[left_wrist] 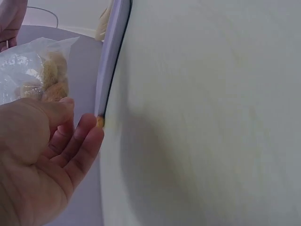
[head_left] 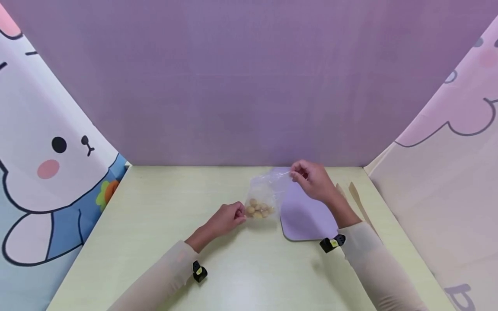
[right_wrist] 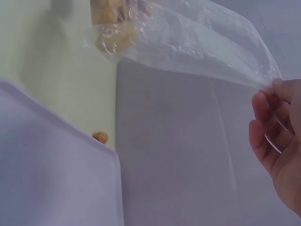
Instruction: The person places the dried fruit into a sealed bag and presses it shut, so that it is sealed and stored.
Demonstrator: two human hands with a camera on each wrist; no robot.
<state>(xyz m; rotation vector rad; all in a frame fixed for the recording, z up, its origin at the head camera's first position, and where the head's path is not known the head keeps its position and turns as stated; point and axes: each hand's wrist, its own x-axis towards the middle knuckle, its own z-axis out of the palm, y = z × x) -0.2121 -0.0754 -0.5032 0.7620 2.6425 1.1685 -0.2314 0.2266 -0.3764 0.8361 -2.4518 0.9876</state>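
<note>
A clear plastic bag [head_left: 268,188] hangs between the two hands, holding several small round yellow-brown pieces [head_left: 258,209] in its bottom. The left hand [head_left: 227,218] pinches the bag's lower left corner. With thumb and fingertips, the right hand [head_left: 311,179] pinches the bag's upper right edge, which is pulled taut in the right wrist view. Behind and right of the bag lies a flat lavender board [head_left: 305,220]. One loose yellow-brown piece [right_wrist: 100,137] rests on the table against the board's edge; in the head view it is hidden.
Two slim wooden utensils [head_left: 359,201] lie right of the board, partly behind the right forearm. A purple wall [head_left: 249,86] closes off the back of the pale table [head_left: 155,207]. Printed cloth panels [head_left: 43,172] stand on both sides.
</note>
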